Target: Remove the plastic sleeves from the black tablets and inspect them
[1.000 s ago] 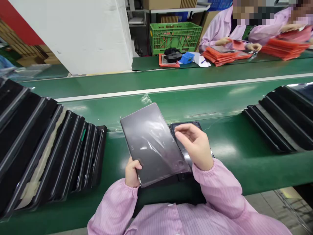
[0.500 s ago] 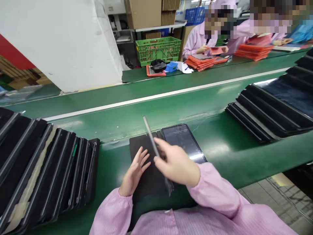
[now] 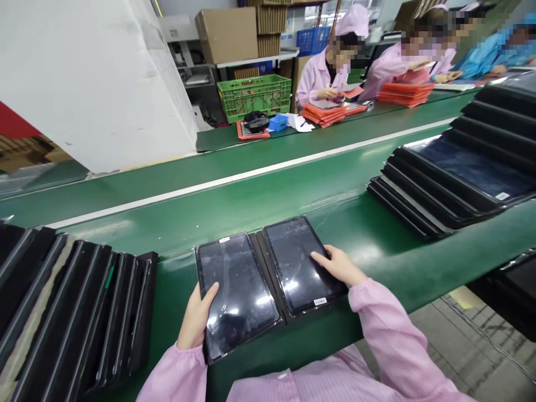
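Two dark glossy tablets lie side by side on an opened black folio case (image 3: 268, 268), whose spine shows between them. My left hand (image 3: 196, 317) is closed round the left edge of the left tablet (image 3: 237, 296), its thumb on the glass and its fingers hidden underneath. My right hand (image 3: 341, 266) holds the right edge of the right tablet (image 3: 302, 259), thumb lying on the screen. A small white label sits at the left tablet's top and another at the right tablet's bottom.
On the green bench (image 3: 180, 296), a row of black cases (image 3: 113, 301) leans at left. Another stack of black cases with tablets (image 3: 444, 190) stands at right. Across the bench, co-workers in pink handle orange sleeves (image 3: 324, 113); a green crate (image 3: 255, 95) stands behind.
The thin slab that my right hand held on edge now lies flat on the case's left half as a tablet. My left hand has taken its left edge; my right hand has moved to the right tablet.
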Demonstrator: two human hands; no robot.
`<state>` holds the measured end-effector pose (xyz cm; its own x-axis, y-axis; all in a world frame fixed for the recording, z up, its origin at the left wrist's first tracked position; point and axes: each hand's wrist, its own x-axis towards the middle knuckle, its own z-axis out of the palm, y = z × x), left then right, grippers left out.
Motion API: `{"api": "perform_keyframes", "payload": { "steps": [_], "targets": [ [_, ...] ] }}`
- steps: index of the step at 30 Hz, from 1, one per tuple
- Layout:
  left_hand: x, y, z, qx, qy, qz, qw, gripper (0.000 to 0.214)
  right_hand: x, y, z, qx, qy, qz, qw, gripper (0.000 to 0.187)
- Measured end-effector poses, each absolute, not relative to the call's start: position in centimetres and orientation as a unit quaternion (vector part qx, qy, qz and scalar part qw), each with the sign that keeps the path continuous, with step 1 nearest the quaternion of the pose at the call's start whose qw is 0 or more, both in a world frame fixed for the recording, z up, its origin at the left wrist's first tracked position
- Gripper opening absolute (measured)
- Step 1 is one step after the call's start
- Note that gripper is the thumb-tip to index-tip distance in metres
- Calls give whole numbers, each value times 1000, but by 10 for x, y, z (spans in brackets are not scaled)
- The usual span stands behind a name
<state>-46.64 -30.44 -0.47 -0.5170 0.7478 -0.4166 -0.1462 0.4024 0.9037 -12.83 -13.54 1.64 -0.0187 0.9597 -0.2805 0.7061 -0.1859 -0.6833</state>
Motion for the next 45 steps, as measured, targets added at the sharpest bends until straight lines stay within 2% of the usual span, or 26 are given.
{"api": "perform_keyframes", "payload": {
  "steps": [5, 9, 12, 17, 21, 26, 30, 33, 36, 38, 40, 42, 45],
  "targets": [
    [-458, -298, -11, 370, 792, 375, 308, 56, -133, -139, -1, -646, -599, 433, 189, 34],
    [-458, -300, -13, 402, 825, 311, 245, 60, -131, -142, 5, -591, -573, 533, 194, 29],
    [-459, -302, -16, 387, 815, 339, 266, 63, -127, -146, 17, -558, -561, 574, 210, 34],
    [-462, -305, -24, 363, 793, 391, 293, 63, -116, -144, 50, -543, -556, 575, 256, 37],
    [-469, -305, -31, 352, 758, 444, 322, 63, -118, -143, 69, -522, -543, 607, 252, 42],
    [-479, -299, -34, 382, 710, 460, 373, 63, -143, -137, 65, -473, -578, 621, 238, 51],
    [-491, -290, -29, 358, 669, 499, 418, 54, -175, -98, 94, -370, -679, 614, 159, 48],
    [-497, -293, -23, 299, 651, 547, 433, 56, -219, -66, 136, -257, -758, 600, 17, 41],
    [-492, -314, -16, 230, 623, 606, 438, 64, -287, -57, 162, -159, -790, 575, -141, 49],
    [-482, -337, -14, 203, 604, 622, 455, 69, -339, -67, 162, -123, -802, 551, -193, 54],
    [-471, -359, -14, 179, 594, 623, 477, 70, -387, -85, 151, -101, -820, 527, -200, 60],
    [-464, -375, -16, 148, 596, 622, 485, 70, -424, -105, 138, -87, -838, 509, -177, 55],
    [-464, -383, -16, 141, 613, 600, 495, 75, -453, -123, 126, -77, -856, 500, -105, 23]
  ]
}}
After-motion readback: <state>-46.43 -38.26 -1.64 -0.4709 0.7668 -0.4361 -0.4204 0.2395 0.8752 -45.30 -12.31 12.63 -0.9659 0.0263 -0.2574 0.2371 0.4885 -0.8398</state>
